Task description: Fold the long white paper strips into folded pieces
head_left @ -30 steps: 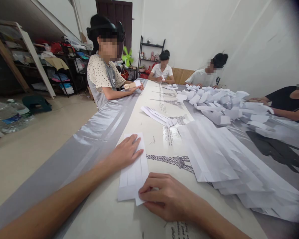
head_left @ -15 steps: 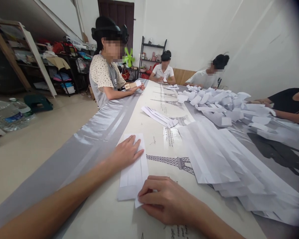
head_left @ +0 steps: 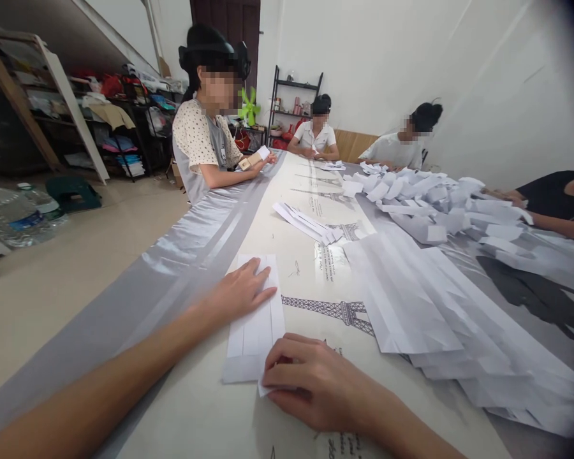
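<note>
A folded white paper [head_left: 253, 330], long and narrow with creases along it, lies on the table in front of me. My left hand [head_left: 239, 290] rests flat on its upper part, fingers stretched out. At the near right corner, my right hand [head_left: 313, 376] pinches a flap of the same paper between thumb and fingers. The flap stands out slightly past the paper's lower edge, and my fingers hide part of it. Just beyond lie several narrow white folded strips [head_left: 306, 223].
A fanned stack of white paper sheets [head_left: 411, 299] lies to the right, with a large heap of folded white papers [head_left: 425, 191] behind it. The tablecloth [head_left: 186, 395] bears Eiffel Tower prints. Several co-workers sit around the table; one [head_left: 215, 146] holds a small wooden block [head_left: 250, 160].
Both hands stay almost in place on the paper. My right hand still pinches the flap, with its fingers shifted very slightly. The co-worker at the left has tilted the wooden block.
</note>
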{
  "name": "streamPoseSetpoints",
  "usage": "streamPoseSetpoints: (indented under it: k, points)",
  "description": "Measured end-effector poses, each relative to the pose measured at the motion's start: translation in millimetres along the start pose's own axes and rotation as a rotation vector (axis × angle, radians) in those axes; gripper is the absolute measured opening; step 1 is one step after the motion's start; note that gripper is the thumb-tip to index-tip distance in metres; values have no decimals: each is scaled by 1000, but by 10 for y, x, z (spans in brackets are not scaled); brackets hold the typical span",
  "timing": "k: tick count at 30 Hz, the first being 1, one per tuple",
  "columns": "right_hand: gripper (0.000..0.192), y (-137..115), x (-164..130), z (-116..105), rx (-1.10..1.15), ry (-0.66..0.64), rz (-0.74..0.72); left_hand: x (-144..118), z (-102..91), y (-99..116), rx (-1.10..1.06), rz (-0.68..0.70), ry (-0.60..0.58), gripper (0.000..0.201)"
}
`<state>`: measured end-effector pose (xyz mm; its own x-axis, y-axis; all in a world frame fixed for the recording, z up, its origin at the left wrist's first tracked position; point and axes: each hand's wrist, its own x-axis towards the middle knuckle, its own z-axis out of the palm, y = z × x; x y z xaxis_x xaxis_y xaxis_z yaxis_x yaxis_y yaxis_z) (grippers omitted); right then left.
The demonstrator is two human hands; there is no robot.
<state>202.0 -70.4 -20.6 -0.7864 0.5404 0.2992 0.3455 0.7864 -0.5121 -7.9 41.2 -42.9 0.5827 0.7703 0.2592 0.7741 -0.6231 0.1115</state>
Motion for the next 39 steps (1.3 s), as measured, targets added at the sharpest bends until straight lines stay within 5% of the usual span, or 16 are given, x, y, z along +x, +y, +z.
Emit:
streamPoseSetpoints:
  k: [12, 25, 39]
  points:
    - [20, 21, 21, 83, -16, -8, 161, -2, 117, -51, 52, 30, 37, 46]
    - [21, 9, 27, 92, 151, -12, 330, -50, -73, 33, 58, 38, -104, 57]
    - [32, 6, -9, 67, 244, -9, 299, -63, -43, 23, 65, 46, -98, 59]
